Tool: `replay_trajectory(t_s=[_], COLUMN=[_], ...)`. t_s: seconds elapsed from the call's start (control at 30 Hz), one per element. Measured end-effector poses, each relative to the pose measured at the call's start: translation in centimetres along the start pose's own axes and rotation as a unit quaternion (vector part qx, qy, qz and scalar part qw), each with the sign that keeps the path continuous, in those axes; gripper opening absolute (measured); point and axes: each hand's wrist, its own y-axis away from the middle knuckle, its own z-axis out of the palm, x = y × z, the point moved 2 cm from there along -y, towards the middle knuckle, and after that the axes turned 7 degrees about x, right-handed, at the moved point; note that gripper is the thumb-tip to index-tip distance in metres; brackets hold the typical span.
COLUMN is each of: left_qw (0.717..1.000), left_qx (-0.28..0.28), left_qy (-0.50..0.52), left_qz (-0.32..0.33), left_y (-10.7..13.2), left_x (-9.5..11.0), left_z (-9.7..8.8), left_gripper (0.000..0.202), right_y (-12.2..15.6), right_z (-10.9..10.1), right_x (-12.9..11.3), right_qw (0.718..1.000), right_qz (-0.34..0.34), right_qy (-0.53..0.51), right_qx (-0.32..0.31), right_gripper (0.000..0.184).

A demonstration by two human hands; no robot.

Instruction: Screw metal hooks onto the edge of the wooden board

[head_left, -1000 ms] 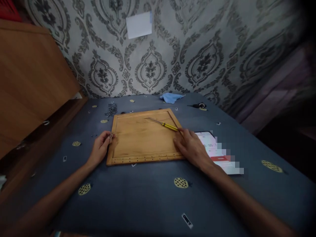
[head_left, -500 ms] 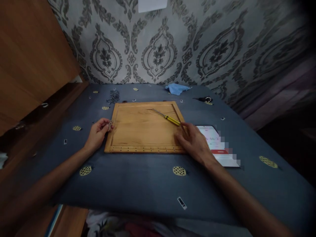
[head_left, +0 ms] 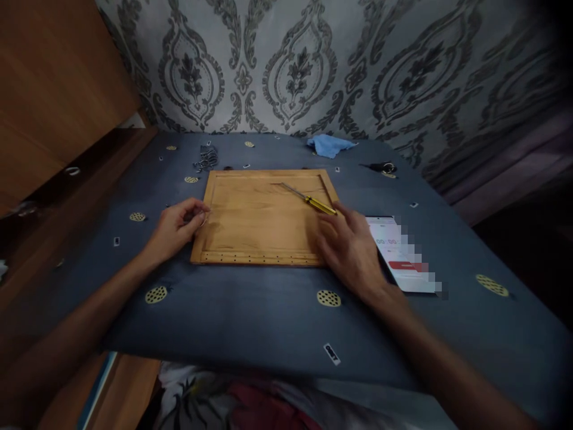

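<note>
My left hand is at the left edge of a framed wooden panel, thumb and fingers pinched on a small metal piece that is mostly hidden. The panel lies flat, with a row of small dark holes along its near edge. My right hand rests over the panel's right edge with thumb and fingers apart. A screwdriver with a yellow and black handle lies on the panel, its tip pointing to the far left; the handle's end is close to my right fingertips.
A phone showing a timer lies right of my right hand. Further back are a blue cloth, a dark tool and a cluster of small grey pieces. A patterned wall stands behind the table; a wooden cabinet borders the left.
The camera view has tilted down slightly, so the scene sits higher. My right fingers have spread a little, and the metal piece in my left hand is less visible.
</note>
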Motion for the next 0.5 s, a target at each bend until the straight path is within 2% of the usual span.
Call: replay_trajectory(t_s=[0.03,0.1,0.23,0.33,0.4,0.5], left_qw=[1.0,0.998,0.995,0.991,0.991,0.981], left_qx=[-0.019,-0.054,-0.091,-0.116,-0.122,-0.09], left_qy=[0.006,0.021,0.045,0.058,0.036,-0.06], left_qz=[-0.006,-0.014,-0.014,-0.005,0.037,0.158], left_y=[0.2,0.6,1.8,2.9,3.8,5.4], left_x=[0.2,0.5,1.7,2.8,3.4,3.4], left_z=[0.1,0.6,1.5,2.3,2.6,3.0], left_gripper=[0.021,0.022,0.024,0.025,0.021,0.016], right_y=[-0.1,-0.1,-0.1,-0.1,-0.1,0.1], right_z=[0.1,0.6,2.5,4.0,4.7,5.2], right_x=[-1.2,-3.7,-8.2,-10.2,-11.0,-11.6], right_qw=[0.999,0.983,0.958,0.945,0.941,0.939], right_qz=[-0.02,-0.048,-0.069,-0.05,-0.024,0.008], right_qy=[-0.041,-0.168,-0.253,-0.292,-0.306,-0.312], right_qx=[-0.004,-0.053,-0.116,-0.138,-0.141,-0.147], right_gripper=[0.024,0.016,0.015,0.019,0.024,0.02])
